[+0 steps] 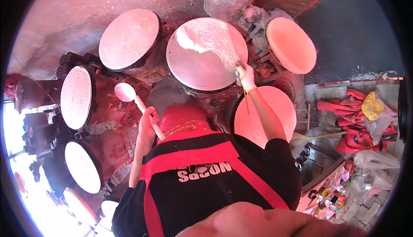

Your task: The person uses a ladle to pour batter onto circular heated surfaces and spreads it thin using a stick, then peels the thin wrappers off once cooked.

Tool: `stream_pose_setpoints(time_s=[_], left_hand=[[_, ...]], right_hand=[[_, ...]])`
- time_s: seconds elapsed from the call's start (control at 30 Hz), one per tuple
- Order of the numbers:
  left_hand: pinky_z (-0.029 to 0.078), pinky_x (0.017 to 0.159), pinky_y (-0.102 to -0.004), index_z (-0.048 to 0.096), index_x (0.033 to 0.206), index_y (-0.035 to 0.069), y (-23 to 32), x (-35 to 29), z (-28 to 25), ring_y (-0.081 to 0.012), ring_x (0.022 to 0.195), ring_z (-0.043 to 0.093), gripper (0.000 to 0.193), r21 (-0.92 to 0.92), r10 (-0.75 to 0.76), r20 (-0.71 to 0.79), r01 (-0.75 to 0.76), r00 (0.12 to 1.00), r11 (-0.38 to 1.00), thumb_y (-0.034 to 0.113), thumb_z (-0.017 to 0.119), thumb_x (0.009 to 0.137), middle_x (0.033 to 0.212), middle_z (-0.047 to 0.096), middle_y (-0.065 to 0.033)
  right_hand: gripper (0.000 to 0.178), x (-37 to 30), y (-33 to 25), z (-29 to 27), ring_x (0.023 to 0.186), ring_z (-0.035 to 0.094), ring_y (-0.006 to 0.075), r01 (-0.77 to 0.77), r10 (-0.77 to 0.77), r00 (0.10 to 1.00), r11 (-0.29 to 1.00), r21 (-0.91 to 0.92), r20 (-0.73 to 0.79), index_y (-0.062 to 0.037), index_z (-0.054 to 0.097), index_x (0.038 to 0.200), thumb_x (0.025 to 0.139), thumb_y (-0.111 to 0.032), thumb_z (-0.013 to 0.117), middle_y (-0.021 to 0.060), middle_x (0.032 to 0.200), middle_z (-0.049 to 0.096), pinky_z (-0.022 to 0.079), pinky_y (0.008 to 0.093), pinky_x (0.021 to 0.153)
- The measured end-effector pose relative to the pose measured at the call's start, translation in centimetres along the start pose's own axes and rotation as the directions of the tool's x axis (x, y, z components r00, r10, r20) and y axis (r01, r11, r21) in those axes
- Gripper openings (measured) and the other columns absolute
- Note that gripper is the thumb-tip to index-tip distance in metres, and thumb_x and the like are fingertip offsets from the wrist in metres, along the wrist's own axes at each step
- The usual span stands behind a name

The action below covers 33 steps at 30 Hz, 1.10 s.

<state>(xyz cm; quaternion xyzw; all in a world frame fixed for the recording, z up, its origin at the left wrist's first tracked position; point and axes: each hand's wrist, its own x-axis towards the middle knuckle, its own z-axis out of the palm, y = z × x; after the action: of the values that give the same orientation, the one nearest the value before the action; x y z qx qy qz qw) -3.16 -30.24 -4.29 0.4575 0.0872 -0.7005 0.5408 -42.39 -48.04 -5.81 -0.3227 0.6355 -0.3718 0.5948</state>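
My left hand (149,119) grips a long-handled, round-bowled ladle (124,91) below-left of the middle round griddle (193,67), where streaky white batter (195,39) curves along the far rim. My right hand (245,74) closes on a thin stick (247,103) at its right rim. Around it I count seven more pale discs (129,39), my right forearm (269,113) crossing one.

Upper centre, whatever the right hand (244,76) grips is too blurred to identify. The right forearm (269,116) partly hides a round griddle (253,123). Lower right, small colourful items (333,200) are indistinct.
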Motion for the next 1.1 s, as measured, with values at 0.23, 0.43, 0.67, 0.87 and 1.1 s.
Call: stream_pose_setpoints(time_s=[0.23, 0.43, 0.67, 0.87, 1.1], left_hand=[[0.038, 0.045, -0.0169, 0.057, 0.1, 0.005, -2.7, -4.2, -0.9, -0.0062, 0.056, 0.045, 0.013, 0.104, 0.05, -0.186, -0.031, 0.981, 0.994, 0.011, 0.06, 0.088, 0.078, 0.058, -0.001], [0.045, 0.056, -0.0232, 0.059, 0.085, 0.009, -3.9, -6.9, -2.3, -0.0104, 0.056, 0.047, 0.011, 0.118, 0.003, -0.231, 0.025, 0.973, 0.993, 0.018, 0.065, 0.086, 0.071, 0.055, 0.0022], [0.049, 0.073, -0.0291, 0.061, 0.097, 0.009, -0.9, -6.4, -2.1, -0.0145, 0.081, 0.06, 0.018, 0.322, 0.019, -0.248, 0.064, 0.969, 0.945, 0.02, 0.066, 0.084, 0.09, 0.063, -0.0005], [0.045, 0.094, -0.0302, 0.052, 0.121, 0.006, 3.4, -3.8, -1.1, -0.0163, 0.108, 0.053, 0.036, 0.477, -0.118, -0.03, 0.118, 0.993, 0.871, 0.012, 0.06, 0.086, 0.121, 0.054, -0.0022], [0.036, 0.101, -0.0292, 0.052, 0.124, 0.005, 10.4, -2.5, -4.7, -0.013, 0.123, 0.041, 0.038, 0.722, -0.181, 0.093, 0.058, 0.979, 0.689, 0.013, 0.057, 0.087, 0.128, 0.05, -0.0014]], right_hand=[[0.042, -3.4, -0.9, -2.7, 0.036, 0.029, 0.0055, -0.138, 0.174, 0.807, 0.985, -0.107, 0.564, -0.0228, 0.048, 0.135, 0.094, -0.017, 0.05, -0.0066, 0.053, 0.036, 0.021, 0.0233, 0.033], [0.021, 2.2, -1.9, -3.1, 0.035, 0.034, 0.0066, 0.019, -0.028, 0.964, 0.999, 0.036, 0.266, -0.0059, 0.062, 0.103, 0.087, -0.016, 0.052, -0.0025, 0.053, 0.041, 0.024, 0.0229, 0.031], [0.044, -5.8, 6.3, -5.3, 0.042, 0.033, 0.0044, -0.021, -0.007, 0.846, 0.999, 0.047, 0.533, -0.0127, 0.054, 0.129, 0.086, -0.007, 0.045, -0.0062, 0.059, 0.039, 0.028, 0.0221, 0.037], [0.041, -11.5, 5.2, -0.6, 0.04, 0.027, 0.0035, 0.024, -0.04, 0.979, 0.996, 0.085, 0.201, -0.0168, 0.052, 0.13, 0.09, -0.012, 0.046, -0.0092, 0.056, 0.032, 0.022, 0.0207, 0.036], [0.039, -20.9, 19.8, 0.6, 0.037, 0.026, 0.0036, 0.03, -0.052, 0.991, 0.984, 0.174, 0.126, -0.0184, 0.05, 0.132, 0.092, -0.02, 0.052, -0.0097, 0.052, 0.031, 0.021, 0.0221, 0.034]])
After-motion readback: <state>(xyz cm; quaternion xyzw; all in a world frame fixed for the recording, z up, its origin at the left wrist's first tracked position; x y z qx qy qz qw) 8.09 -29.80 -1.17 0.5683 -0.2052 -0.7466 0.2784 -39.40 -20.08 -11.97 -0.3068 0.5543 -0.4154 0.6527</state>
